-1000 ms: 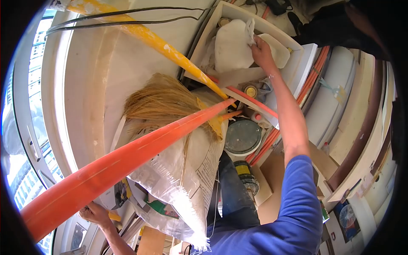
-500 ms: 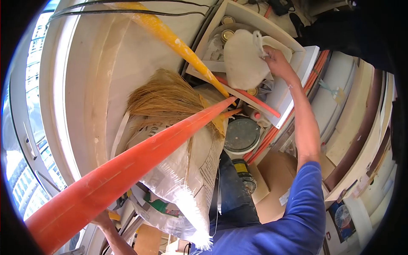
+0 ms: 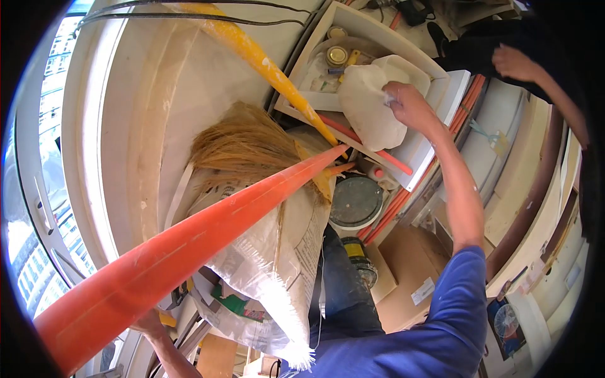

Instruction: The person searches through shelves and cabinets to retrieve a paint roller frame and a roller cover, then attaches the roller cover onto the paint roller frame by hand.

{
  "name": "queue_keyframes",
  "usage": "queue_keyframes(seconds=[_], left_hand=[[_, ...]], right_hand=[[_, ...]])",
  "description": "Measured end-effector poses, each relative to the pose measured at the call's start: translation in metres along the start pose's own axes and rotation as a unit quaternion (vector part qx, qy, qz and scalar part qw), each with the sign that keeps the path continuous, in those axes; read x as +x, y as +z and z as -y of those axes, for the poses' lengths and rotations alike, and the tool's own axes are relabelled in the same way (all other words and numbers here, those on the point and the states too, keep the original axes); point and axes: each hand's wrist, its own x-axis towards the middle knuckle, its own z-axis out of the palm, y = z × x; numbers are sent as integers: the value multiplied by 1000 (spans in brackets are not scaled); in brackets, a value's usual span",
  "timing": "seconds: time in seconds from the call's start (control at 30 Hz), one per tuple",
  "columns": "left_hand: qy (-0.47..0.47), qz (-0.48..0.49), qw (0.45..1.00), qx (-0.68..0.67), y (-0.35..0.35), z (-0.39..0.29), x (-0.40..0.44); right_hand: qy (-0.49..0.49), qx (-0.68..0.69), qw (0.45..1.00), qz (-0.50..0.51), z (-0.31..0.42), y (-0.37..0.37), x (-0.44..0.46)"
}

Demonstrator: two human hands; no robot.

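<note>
My right hand (image 3: 409,107) is closed on the handle area of a white plastic jug (image 3: 372,110), above a white open box (image 3: 441,120). The jug tilts over the box's near edge, across a thin red tube (image 3: 394,162). A long orange pole (image 3: 208,230) runs from the lower left toward the box. My left hand (image 3: 150,322) shows low at the left, right against the pole's underside. Its fingers are mostly hidden behind the pole, so its grip is not visible. A straw broom (image 3: 242,142) and a white woven sack (image 3: 277,271) lie beneath the pole.
A yellow pole (image 3: 265,66) slants down beside the box. Inside the box are a round tin (image 3: 336,56) and other items. A dark-lidded bucket (image 3: 356,201) and a cardboard box (image 3: 409,268) stand nearer. Another person's hand (image 3: 513,63) shows at upper right.
My right hand has moved the white jug down and toward me, turning it and uncovering a tin and a yellow-handled item. Another person's hand has come into view at upper right.
</note>
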Motion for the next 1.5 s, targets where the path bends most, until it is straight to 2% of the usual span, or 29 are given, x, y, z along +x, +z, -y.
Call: queue_keyframes(seconds=[0.07,0.17,0.27,0.37,0.47,0.6,0.67,0.7,0.8,0.87,0.93,1.03,1.13,1.23,1.33,1.43,1.5], left_hand=[[-20,4,1000,-15,-1,10,-2],[-41,0,999,-32,0,5,-2],[-41,21,999,-16,-4,18,-6],[-48,-12,999,-17,1,15,-4],[-96,-12,993,-65,2,7,-5],[-91,8,994,-58,-1,-2,-2],[-119,22,990,-73,-2,-13,-2],[-104,24,993,-55,-3,-13,-2],[-96,14,994,-51,-2,-4,-5],[-97,9,994,-49,-2,1,-6],[-94,5,994,-47,-3,5,-8],[-87,-2,995,-44,-2,9,-10],[-80,-12,996,-41,-3,16,-13],[-77,-15,996,-40,-3,23,-16],[-77,-18,996,-46,-3,29,-16],[-81,-21,995,-58,-3,37,-13],[-53,-20,997,-47,-4,43,-13]], right_hand=[[89,41,994,-55,1,5,15],[42,9,987,-155,-10,10,41],[46,-40,983,-174,-6,7,67],[37,-101,965,-238,-23,21,100],[86,-115,949,-281,-31,43,126],[167,-74,942,-280,-57,90,137],[144,-46,950,-274,-63,101,134],[134,-32,954,-268,-64,105,131],[12,-58,914,-401,-21,102,96],[12,-123,891,-437,-4,110,57],[38,-100,944,-311,-24,144,25],[78,-239,965,-77,-56,177,14],[166,-296,940,-24,-78,200,22],[208,-317,924,51,-95,217,28],[236,-288,928,-10,-107,208,34],[217,-290,932,-33,-104,180,36],[252,-257,929,-90,-100,175,37]])
